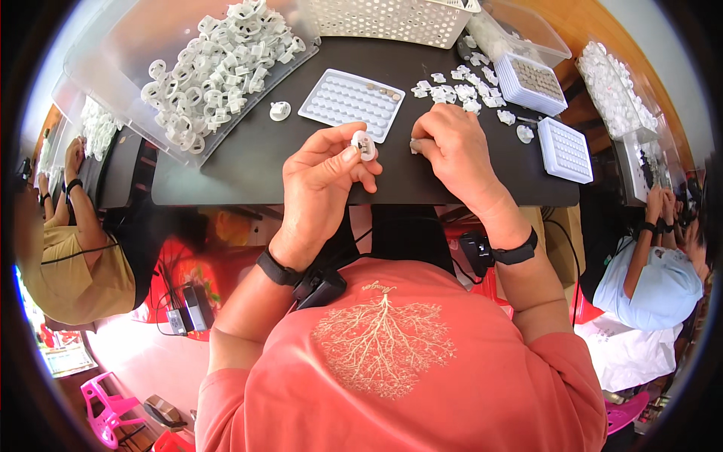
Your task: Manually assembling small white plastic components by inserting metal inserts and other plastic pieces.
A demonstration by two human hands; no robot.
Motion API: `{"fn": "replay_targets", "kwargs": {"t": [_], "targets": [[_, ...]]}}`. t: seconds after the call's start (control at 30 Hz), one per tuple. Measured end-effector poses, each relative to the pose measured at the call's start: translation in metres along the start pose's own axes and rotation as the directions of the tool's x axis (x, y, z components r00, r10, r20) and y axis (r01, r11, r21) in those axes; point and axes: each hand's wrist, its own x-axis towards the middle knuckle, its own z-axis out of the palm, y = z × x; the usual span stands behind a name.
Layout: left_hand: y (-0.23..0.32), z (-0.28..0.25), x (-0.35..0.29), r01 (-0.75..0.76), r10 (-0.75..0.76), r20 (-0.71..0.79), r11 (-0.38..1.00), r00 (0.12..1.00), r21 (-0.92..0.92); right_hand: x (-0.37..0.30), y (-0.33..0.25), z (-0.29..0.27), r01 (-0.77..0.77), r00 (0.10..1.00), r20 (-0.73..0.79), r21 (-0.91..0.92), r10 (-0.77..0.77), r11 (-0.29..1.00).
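Note:
My left hand (322, 172) pinches a small round white plastic part (365, 145) between thumb and fingers, above the table's near edge. To its right, my right hand (456, 149) is closed with thumb and fingertips together low over the dark table; a tiny pale bit shows at the fingertips, too small to name. Beyond my hands lies a white tray with round pockets (348, 102), a few small round discs (384, 92) at its far right corner. One loose white part (279, 111) rests left of the tray. Several small white pieces (467, 87) are scattered past my right hand.
A clear bin (113, 83) heaped with white parts stands at the far left. At the back is a white perforated basket (392, 21). Stacked trays (531, 83) and another pocketed tray (566, 151) sit at the right. Other people (79, 256) work on both sides.

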Motion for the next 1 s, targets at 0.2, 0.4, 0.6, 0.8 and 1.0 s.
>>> {"fn": "replay_targets", "kwargs": {"t": [0.2,0.4,0.6,0.8,1.0], "targets": [[0.005,0.004,0.004,0.019,-0.019,-0.007,1.0,1.0,-0.022,-0.004,-0.001,-0.004,0.078,0.997,0.011,0.07,-0.079,0.994],[0.003,0.006,0.024,-0.087,0.075,-0.117,0.991,0.99,-0.102,0.015,-0.032,-0.01,0.196,0.979,-0.11,0.304,-0.17,0.932],[0.011,0.013,0.039,-0.034,0.003,-0.183,0.985,0.983,-0.168,0.021,-0.082,0.031,0.135,0.98,-0.196,0.593,-0.02,0.794],[0.014,0.008,0.03,-0.027,-0.001,-0.189,0.989,0.982,-0.145,0.02,-0.093,0.025,-0.1,0.994,0.046,0.75,0.099,0.654],[0.023,0.015,0.024,-0.047,0.007,-0.209,0.981,0.978,-0.19,0.025,-0.093,0.009,-0.347,0.936,0.331,0.825,0.115,0.447]]}}
